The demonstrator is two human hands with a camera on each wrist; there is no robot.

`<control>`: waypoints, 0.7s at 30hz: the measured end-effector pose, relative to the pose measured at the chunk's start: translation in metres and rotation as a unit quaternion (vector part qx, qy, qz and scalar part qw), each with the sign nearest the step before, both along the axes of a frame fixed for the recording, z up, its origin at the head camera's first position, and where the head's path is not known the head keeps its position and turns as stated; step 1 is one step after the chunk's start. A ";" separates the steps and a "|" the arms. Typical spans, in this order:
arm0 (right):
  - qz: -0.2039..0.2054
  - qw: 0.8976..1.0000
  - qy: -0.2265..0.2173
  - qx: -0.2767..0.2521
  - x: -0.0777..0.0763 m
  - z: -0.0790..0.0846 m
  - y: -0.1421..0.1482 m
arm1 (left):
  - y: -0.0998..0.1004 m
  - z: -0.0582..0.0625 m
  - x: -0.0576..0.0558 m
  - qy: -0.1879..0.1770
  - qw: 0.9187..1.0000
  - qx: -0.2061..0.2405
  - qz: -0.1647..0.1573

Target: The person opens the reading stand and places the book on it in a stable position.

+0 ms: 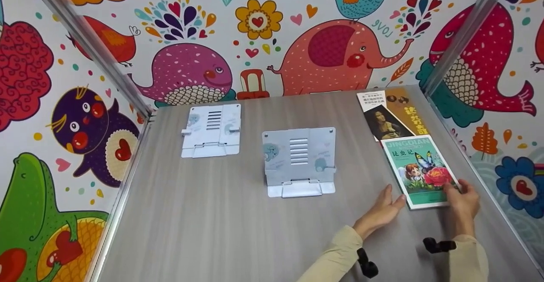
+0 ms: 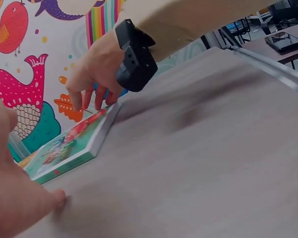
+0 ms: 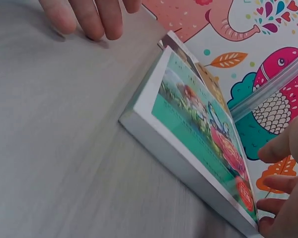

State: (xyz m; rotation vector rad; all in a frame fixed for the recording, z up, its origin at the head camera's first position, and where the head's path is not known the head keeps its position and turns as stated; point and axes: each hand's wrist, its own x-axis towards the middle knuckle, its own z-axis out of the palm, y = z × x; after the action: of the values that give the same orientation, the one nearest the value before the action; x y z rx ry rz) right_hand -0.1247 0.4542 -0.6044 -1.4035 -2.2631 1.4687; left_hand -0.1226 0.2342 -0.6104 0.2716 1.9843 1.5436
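A green insect book (image 1: 420,171) with a butterfly, a girl and a red flower on its cover lies on the right of the table. My right hand (image 1: 463,203) is at its lower right corner, fingers against the right edge. In the right wrist view the thumb (image 3: 280,144) appears raised off the cover. My left hand (image 1: 382,212) is beside the lower left corner, fingers spread and holding nothing. A second book (image 1: 389,118), with a painted portrait and yellow lettering, lies just beyond, its near end meeting the green one.
Two white metal book stands stand on the grey wooden table (image 1: 191,218): one near the middle (image 1: 298,173), one farther back at left (image 1: 212,131). Cartoon-printed panels (image 1: 255,61) with metal posts rise around the table. Another table with a dark flat device (image 2: 284,42) shows behind.
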 end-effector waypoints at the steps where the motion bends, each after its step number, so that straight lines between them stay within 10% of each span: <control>1: 0.013 1.000 -0.010 0.009 0.001 0.001 0.000 | 0.003 0.000 0.001 -0.008 1.000 0.002 -0.001; 13: 0.057 0.995 -0.062 0.047 0.002 0.000 -0.004 | 0.016 0.000 0.002 -0.095 0.987 0.120 0.050; 21: 0.048 0.992 -0.080 0.087 0.025 -0.004 -0.004 | 0.018 -0.005 0.006 -0.254 0.909 0.290 0.160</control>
State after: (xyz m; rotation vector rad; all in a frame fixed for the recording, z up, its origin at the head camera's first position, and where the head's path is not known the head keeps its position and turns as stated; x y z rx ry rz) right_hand -0.1001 0.4498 -0.6086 -1.4245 -2.5188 1.1854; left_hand -0.1163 0.2522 -0.6149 -0.2257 1.1713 2.1328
